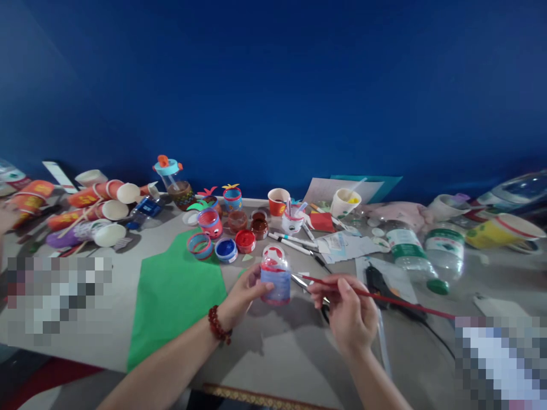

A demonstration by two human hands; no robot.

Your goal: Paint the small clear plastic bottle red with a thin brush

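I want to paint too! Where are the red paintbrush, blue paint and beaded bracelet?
Red paintbrush [397, 300], head view: on its handle.
Blue paint [226, 247], head view: on its surface.
Beaded bracelet [215, 323], head view: on its beads.

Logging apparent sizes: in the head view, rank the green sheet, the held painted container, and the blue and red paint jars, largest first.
1. Green sheet
2. Painted container
3. Blue paint jar and red paint jar: too alike to rank

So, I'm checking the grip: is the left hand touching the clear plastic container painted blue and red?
Touching: the head view shows the left hand holding the clear plastic container, its thumb lying across the blue side.
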